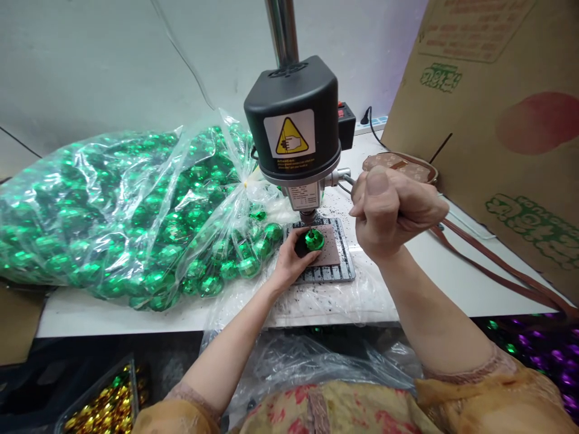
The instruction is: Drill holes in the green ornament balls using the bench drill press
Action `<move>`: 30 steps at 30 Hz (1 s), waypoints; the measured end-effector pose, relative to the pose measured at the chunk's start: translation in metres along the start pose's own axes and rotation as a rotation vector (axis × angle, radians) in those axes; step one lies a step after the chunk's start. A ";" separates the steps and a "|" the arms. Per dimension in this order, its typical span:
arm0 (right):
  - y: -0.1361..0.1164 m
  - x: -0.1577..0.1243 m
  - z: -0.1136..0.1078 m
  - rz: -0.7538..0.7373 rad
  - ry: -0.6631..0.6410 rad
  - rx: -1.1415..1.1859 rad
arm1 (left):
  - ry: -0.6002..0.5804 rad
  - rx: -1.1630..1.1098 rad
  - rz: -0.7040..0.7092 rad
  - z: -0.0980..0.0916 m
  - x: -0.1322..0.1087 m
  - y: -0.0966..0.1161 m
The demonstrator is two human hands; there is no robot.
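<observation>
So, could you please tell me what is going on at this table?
A person is working at a black machine. Their left grip curls around one side of a shiny green ball, which sits on a flat pad beneath the machine. Their right grip is closed around the machine's lever. Whether the machine touches the ball is hard to tell. A clear bag of similar balls lies to the left.

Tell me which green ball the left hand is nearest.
The lone ball over the base plate under the black machine, by the left hand; the heaped green balls lie left of that plate.
</observation>
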State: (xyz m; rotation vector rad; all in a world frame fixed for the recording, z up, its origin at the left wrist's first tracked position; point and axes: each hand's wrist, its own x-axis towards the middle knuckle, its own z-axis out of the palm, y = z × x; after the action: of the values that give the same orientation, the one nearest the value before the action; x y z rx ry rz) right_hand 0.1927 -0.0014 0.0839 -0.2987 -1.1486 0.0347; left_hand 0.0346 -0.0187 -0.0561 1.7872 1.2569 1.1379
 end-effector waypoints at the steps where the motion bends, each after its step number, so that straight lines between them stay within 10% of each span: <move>1: 0.000 -0.001 0.000 -0.007 0.001 0.021 | -0.002 -0.003 0.001 0.000 0.000 0.000; 22: 0.010 -0.020 -0.017 -0.190 -0.108 0.053 | 0.020 -0.004 0.018 0.001 -0.001 0.002; 30: -0.012 0.028 0.013 0.152 0.011 -0.004 | 0.086 0.045 -0.005 0.003 0.000 0.004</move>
State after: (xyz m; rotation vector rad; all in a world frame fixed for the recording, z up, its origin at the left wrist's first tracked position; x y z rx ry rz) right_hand 0.1913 -0.0048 0.1170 -0.3886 -1.1136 0.1645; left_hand 0.0387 -0.0203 -0.0538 1.7833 1.3455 1.2035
